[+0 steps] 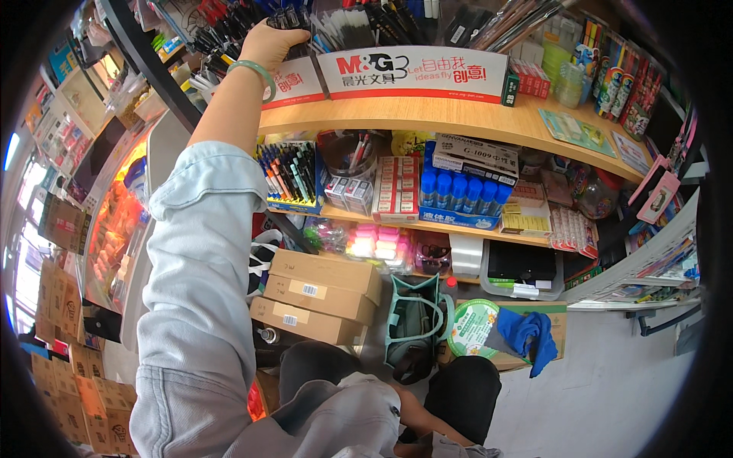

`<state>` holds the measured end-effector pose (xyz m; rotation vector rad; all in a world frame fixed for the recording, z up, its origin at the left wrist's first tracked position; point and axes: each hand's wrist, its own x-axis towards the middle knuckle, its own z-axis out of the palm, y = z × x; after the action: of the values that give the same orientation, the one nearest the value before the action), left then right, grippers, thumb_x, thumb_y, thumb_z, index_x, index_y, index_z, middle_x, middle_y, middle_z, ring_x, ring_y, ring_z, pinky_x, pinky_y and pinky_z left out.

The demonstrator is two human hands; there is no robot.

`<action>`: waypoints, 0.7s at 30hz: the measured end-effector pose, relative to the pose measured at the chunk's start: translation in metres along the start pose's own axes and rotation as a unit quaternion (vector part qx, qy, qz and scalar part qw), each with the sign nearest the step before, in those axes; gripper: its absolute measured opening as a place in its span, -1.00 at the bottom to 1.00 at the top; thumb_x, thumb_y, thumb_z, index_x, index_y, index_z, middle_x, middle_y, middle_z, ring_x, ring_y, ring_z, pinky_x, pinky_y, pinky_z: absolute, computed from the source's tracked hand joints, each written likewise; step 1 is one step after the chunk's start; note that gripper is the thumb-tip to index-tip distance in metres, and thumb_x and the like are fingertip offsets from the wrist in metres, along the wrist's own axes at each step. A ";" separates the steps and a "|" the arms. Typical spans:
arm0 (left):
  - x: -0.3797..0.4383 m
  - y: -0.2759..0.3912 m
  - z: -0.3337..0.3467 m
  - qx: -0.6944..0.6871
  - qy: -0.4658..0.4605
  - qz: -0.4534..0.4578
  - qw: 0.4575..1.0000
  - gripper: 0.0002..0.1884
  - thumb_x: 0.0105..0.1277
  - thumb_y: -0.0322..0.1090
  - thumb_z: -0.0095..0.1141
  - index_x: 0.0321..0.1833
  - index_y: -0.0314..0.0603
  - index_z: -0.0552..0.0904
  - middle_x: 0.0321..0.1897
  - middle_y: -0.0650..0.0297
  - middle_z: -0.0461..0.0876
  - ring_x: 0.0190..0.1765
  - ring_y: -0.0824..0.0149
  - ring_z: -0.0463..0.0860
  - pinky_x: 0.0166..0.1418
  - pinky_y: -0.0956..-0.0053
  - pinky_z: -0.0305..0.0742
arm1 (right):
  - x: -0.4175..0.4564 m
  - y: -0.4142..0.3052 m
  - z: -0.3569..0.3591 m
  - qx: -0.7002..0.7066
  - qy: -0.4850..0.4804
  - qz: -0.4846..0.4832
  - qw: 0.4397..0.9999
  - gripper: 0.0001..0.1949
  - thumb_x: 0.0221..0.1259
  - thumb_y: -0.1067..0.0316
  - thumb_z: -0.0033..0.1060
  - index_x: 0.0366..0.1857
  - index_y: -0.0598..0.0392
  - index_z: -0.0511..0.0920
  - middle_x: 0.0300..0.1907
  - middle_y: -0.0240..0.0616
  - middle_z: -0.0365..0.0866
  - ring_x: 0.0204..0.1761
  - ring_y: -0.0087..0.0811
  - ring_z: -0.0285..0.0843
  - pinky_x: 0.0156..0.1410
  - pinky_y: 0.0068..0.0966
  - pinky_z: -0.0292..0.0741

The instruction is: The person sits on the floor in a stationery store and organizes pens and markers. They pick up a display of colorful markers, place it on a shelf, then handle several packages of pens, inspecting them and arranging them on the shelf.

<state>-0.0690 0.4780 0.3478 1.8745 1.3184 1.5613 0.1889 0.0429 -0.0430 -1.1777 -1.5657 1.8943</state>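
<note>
My left hand (pixel 272 44), with a pale green bangle (pixel 252 71) at the wrist, reaches to the pen display on the top shelf. Its fingers are among black pens (pixel 289 20) behind the white M&G sign board (pixel 412 74); the thumb points right. The fingertips are hidden, so a grip cannot be made out. Beside that hand stand pens with pale clear barrels (pixel 343 28), and more pens (pixel 220 37) fill the rack to its left. My right forearm (pixel 432 418) lies across my lap, its hand hidden behind the jacket front.
The wooden shelf (pixel 395 111) curves rightward. Below are boxed pens (pixel 289 174), blue-capped glue bottles (pixel 458 192) and small cartons (pixel 396 189). Cardboard boxes (pixel 320 275), a green tote bag (pixel 413 320) and a blue cloth (pixel 529 335) sit before my knees. A dark post (pixel 152 63) rises left.
</note>
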 end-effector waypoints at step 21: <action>0.006 -0.006 0.032 0.140 0.267 0.051 0.952 -0.48 -0.10 -0.19 0.36 -0.16 -0.46 0.54 -0.26 -0.06 0.67 -0.20 0.12 0.67 -0.04 0.37 0.54 | 0.001 0.019 0.005 0.038 -0.015 -0.001 0.999 -0.49 -0.02 0.62 -0.06 0.13 0.11 0.47 -0.05 -0.04 0.62 0.03 -0.13 0.58 0.15 -0.39 0.45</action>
<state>-0.0433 0.4949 0.3363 1.7598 1.7711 2.1341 0.1876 0.0351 -0.0613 -1.1203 -1.4962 1.9607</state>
